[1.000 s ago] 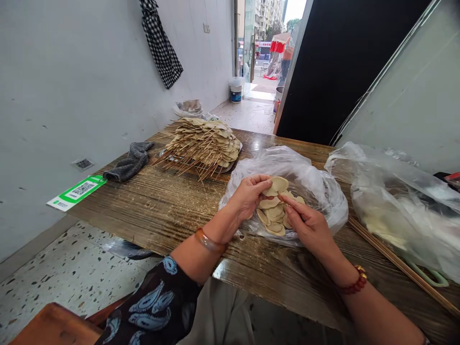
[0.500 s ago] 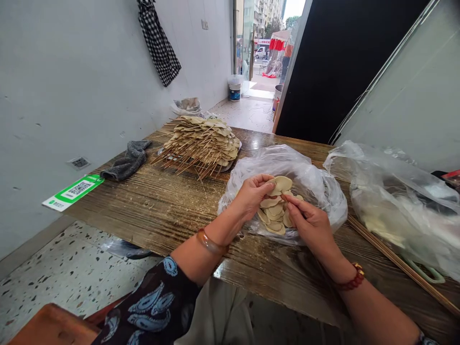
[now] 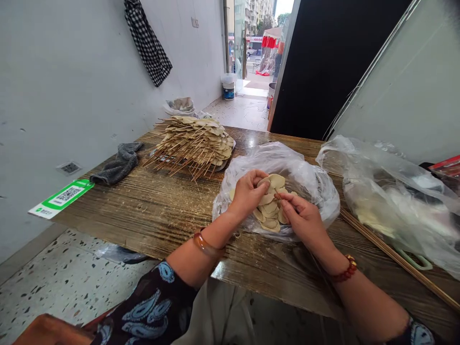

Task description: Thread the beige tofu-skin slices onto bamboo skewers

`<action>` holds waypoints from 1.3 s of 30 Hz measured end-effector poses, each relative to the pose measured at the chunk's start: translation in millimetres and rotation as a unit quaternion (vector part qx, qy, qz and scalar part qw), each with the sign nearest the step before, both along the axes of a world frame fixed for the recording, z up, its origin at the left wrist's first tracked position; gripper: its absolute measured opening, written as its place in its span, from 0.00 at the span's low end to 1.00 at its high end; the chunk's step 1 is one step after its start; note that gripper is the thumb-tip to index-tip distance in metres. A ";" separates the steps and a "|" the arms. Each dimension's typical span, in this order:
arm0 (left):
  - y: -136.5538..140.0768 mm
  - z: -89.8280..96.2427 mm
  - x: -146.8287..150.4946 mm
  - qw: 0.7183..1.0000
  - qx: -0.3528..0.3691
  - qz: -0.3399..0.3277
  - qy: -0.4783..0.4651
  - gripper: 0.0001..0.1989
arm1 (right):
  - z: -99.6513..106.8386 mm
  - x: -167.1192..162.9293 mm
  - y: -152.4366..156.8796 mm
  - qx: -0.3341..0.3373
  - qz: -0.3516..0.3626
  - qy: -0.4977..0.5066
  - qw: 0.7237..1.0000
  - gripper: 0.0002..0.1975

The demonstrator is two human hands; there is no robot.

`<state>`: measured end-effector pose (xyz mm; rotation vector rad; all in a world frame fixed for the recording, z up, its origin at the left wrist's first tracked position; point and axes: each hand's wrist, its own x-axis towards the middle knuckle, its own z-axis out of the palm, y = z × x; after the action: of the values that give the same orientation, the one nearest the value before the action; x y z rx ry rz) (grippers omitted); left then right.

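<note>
Above an opened clear plastic bag (image 3: 319,187), my left hand (image 3: 250,192) pinches a thin, pale beige, oval slice (image 3: 276,181) between thumb and fingers. My right hand (image 3: 302,215) grips a thin wooden skewer (image 3: 277,192), its tip end at the slice's lower edge; whether it has pierced the slice I cannot tell. Several loose slices (image 3: 270,211) of the same kind lie in the bag under both hands. Farther back on the left, a tall pile of skewered slices (image 3: 201,139) rests on a tray, the sticks pointing toward me and to the left.
A bundle of long bare skewers (image 3: 395,256) lies at the right, beside another plastic bag (image 3: 388,191) with pale contents. On the left are a grey cloth (image 3: 120,163) and a green-and-white QR code card (image 3: 64,197) at the wooden table's (image 3: 161,211) edge.
The view has shifted slightly to the right. My left hand's fingers have curled more over the slice, and the skewer in my right hand remains close against it.
</note>
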<state>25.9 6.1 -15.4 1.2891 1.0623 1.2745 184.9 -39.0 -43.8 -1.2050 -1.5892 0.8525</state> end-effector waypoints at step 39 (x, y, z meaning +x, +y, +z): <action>-2.6 4.3 0.3 0.996 -0.023 -0.087 -0.021 0.19 | 10.5 -3.0 -3.7 -0.009 -0.007 0.013 1.000 0.14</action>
<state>26.2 3.4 -11.1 1.2858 0.9242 1.1340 181.9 -42.7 -33.2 -1.2109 -1.5545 0.8714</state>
